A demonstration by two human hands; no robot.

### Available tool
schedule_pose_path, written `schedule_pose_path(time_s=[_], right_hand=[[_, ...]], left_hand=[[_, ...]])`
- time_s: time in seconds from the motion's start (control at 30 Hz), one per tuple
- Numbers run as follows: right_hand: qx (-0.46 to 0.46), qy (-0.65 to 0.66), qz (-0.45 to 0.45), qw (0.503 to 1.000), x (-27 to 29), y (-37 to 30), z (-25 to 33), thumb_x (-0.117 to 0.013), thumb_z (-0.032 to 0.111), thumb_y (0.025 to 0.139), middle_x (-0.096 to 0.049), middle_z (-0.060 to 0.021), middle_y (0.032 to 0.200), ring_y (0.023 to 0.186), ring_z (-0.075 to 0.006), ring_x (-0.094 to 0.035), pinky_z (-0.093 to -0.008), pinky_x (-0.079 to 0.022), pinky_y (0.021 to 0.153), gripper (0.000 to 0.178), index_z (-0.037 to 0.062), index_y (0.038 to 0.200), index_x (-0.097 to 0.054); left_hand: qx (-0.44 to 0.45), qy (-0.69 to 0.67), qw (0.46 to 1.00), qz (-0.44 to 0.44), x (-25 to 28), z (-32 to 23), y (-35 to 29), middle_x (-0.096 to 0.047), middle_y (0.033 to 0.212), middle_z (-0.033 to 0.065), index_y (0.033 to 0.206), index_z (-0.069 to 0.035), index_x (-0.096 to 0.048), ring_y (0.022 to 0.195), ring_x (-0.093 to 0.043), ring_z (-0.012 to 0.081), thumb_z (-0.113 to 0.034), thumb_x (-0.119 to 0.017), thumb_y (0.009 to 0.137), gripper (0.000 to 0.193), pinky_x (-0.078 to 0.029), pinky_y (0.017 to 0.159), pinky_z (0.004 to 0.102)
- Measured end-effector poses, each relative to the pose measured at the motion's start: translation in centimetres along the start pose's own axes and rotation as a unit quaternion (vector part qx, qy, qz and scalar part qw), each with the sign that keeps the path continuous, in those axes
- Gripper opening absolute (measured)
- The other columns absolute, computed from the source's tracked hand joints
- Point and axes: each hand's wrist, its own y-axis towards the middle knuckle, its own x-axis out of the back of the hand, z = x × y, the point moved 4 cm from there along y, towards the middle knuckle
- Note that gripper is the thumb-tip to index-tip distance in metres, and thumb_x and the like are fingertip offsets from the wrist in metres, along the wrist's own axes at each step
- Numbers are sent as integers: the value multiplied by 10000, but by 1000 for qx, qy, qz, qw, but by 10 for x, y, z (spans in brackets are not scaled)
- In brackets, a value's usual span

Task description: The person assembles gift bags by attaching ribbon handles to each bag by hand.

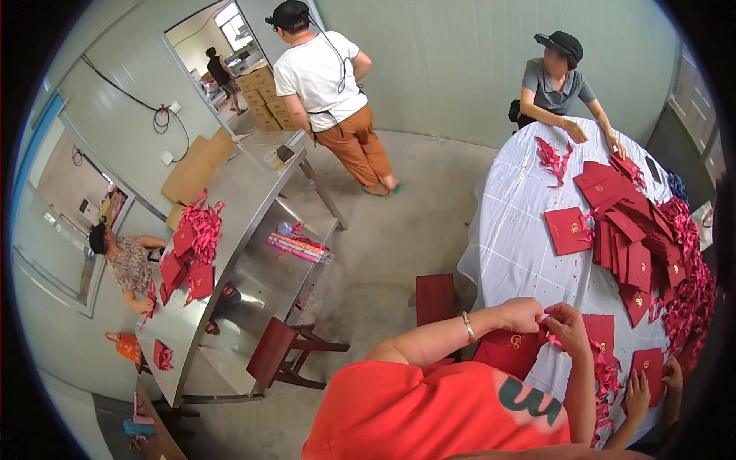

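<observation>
Ribbon [553, 342] partly shows beside curled left hand [524, 315] and right hand [569, 331], their hold unclear.

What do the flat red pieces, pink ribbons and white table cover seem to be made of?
Flat red pieces: likely matte card or stiff paper, given crisp corners and flat faces. Pink ribbons: probably satin-like fabric, going by their limp tangle. White table cover: thin cloth or plastic; its creases and drape fit either.

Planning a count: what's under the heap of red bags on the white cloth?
White cloth borders the heap of red bags on the left, pink ribbons on the right. Overlapping bags hide whatever lies beneath.
</observation>
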Motion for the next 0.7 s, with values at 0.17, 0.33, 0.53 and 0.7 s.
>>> schedule_pose_path(time_s=[0.17, 0.33, 0.53, 0.7], right_hand=[[-105, -54, 132, 984, 6, 23, 13, -605, 9, 827, -659, -65, 780, 602, -91, -577, -222, -453, 531, 185, -37, 1006, -597], [-192, -84, 238, 948, -1, 40, 27, -618, -3, 775, -656, -69, 768, 571, -88, -550, -216, -411, 494, 270, -45, 1042, -612], [-224, -69, 315, 920, 1, 51, -7, -621, -45, 728, -629, -51, 750, 537, -91, -504, -232, -385, 477, 311, -42, 1039, -619], [-234, -30, 279, 931, 3, 40, -10, -656, -19, 702, -611, -56, 746, 544, -90, -496, -240, -386, 483, 325, -45, 1025, -627]], left_hand=[[13, 47, 998, -40, -2, -10, -4, -662, 782, 171, 825, -38, -655, 770, -646, 340, -142, -623, 699, 166, -498, 681, 420], [-24, 82, 991, -106, -2, -15, -11, -647, 785, 205, 814, -24, -597, 779, -637, 369, -132, -636, 708, 156, -489, 701, 466], [-53, 93, 990, -90, -7, -32, -17, -641, 769, 193, 810, -37, -587, 770, -633, 378, -137, -642, 710, 152, -488, 691, 472], [-67, 74, 991, -88, -14, -28, -14, -636, 752, 198, 802, -37, -591, 757, -632, 372, -135, -629, 705, 144, -489, 673, 473]])
